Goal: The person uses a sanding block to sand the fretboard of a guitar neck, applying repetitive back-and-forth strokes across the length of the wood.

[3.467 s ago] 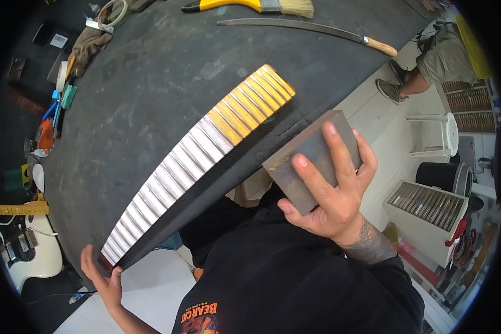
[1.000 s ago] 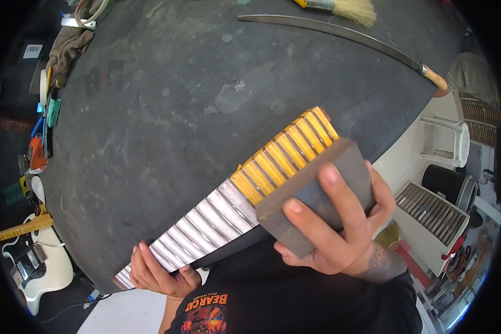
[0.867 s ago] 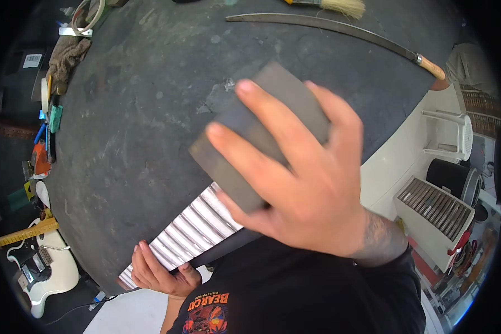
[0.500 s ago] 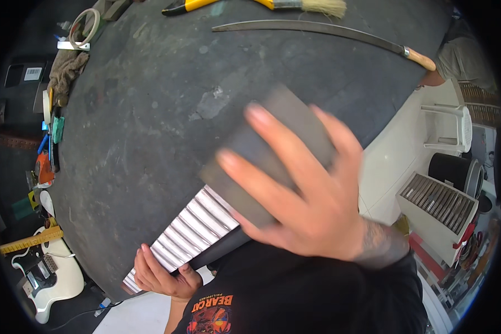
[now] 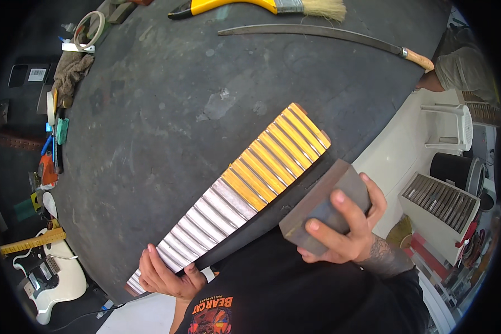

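Observation:
A long piece, seemingly a guitar neck [image 5: 211, 220], lies slantwise on the dark bench top. Metal frets cross it, with silver covering between them on the near-left part and yellow on the far-right part. My left hand [image 5: 170, 278] is closed round its narrow lower-left end, fingers on top and thumb at the near edge. My right hand [image 5: 348, 236] grips a grey rectangular block [image 5: 334, 203] with a brownish side face. The block is tilted in the air, apart from the neck and on its near-right side.
A long file [image 5: 317, 30] with a wooden handle and a yellow-handled brush [image 5: 284, 6] lie at the far side. Tape, cloth and small tools line the left edge. A white guitar body [image 5: 64, 281] rests at lower left. Rightward stand a white stool [image 5: 451, 125] and another person's leg.
My right hand has drawn the grey block off the neck, toward me and to the right, uncovering the yellow part. My left hand keeps its hold.

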A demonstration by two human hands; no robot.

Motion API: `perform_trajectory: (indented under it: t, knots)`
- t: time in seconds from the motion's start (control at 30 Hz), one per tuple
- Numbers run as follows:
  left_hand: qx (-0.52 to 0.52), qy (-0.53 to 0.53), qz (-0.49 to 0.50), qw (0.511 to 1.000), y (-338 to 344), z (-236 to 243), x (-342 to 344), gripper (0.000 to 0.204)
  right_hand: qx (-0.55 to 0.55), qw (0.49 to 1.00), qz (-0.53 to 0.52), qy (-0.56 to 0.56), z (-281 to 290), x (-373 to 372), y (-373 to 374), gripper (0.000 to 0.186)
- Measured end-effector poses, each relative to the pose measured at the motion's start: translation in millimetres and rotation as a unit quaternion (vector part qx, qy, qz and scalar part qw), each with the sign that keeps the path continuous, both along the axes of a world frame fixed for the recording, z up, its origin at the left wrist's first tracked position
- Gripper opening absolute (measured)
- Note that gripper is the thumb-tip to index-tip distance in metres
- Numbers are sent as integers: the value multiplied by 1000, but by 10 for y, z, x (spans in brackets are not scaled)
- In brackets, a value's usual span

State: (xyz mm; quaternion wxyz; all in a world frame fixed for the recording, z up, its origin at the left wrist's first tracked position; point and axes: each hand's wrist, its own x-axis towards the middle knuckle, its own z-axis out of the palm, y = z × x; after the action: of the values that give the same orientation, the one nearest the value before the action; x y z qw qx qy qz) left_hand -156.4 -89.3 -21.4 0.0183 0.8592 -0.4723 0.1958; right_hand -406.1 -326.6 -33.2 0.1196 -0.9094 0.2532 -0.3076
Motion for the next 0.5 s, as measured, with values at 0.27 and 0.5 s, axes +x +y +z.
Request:
perform_trajectory:
  t: [0.27,0.5]
  knots:
    - [-3,1,-1,1000,-53,33,-18,76,-36,993,-94,-66,-280,-17,-206,61]
    - [-20,6,0,1000,-52,17,-12,79,-43,993,-94,-60,-411,-63,-222,64]
